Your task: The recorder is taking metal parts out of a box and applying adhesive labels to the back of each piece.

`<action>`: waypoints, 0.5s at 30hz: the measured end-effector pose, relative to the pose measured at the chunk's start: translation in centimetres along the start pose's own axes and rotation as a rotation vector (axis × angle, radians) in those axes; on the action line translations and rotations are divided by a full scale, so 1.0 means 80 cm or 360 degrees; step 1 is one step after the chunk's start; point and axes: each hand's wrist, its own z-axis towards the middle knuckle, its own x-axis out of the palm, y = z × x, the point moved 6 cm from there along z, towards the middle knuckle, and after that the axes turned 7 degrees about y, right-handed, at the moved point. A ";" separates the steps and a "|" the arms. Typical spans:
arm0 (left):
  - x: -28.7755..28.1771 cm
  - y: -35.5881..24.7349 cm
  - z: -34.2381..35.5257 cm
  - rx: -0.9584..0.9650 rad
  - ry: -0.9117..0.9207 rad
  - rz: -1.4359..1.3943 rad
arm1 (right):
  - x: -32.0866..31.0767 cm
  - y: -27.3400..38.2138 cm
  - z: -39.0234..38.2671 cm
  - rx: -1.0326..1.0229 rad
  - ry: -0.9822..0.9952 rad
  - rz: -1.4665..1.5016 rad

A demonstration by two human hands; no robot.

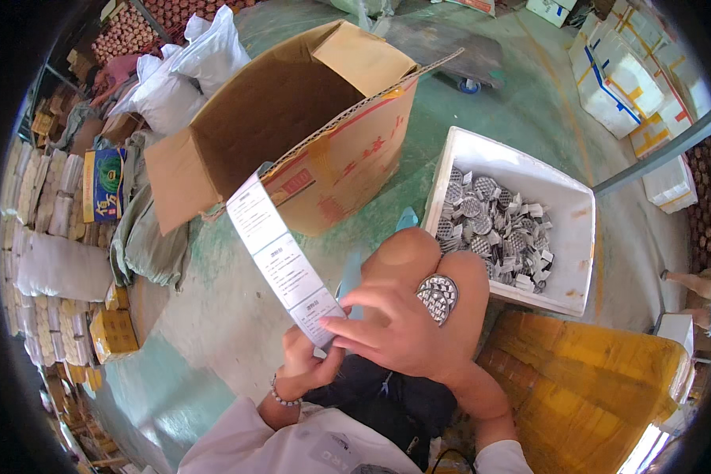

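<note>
My left hand (306, 362) grips the lower end of a long strip of white printed labels (275, 251), which stretches up and away to the carton's edge. At that same lower end, my right hand (393, 330) has its fingertips pressed on the lowest label. Whether a label has lifted from its backing cannot be told. Round silvery discs with a grid-like pattern (441, 294) lie on my right thigh, just beyond the right hand. Many similar discs (490, 225), several with white tags, fill part of a white foam box (557, 272) to the right.
An open cardboard carton (351, 170) stands ahead, its flaps spread. Beside my right leg sits a tape-covered yellow-brown box (581, 387). White sacks (170, 87) and stacked goods (51, 197) line the left; foam boxes (620, 79) stand far right, near a flat trolley (442, 51).
</note>
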 end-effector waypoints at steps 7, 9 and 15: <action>-0.001 -0.014 -0.028 0.0066 0.0404 -0.0113 | 0.025 0.032 -0.041 -0.0503 0.0156 -0.0611; 0.005 -0.014 -0.037 -0.0065 0.0518 -0.0029 | 0.035 0.045 -0.056 -0.0647 0.0171 -0.0874; 0.005 -0.031 -0.054 -0.0187 0.0587 -0.0187 | 0.043 0.059 -0.077 -0.0613 0.0094 -0.0839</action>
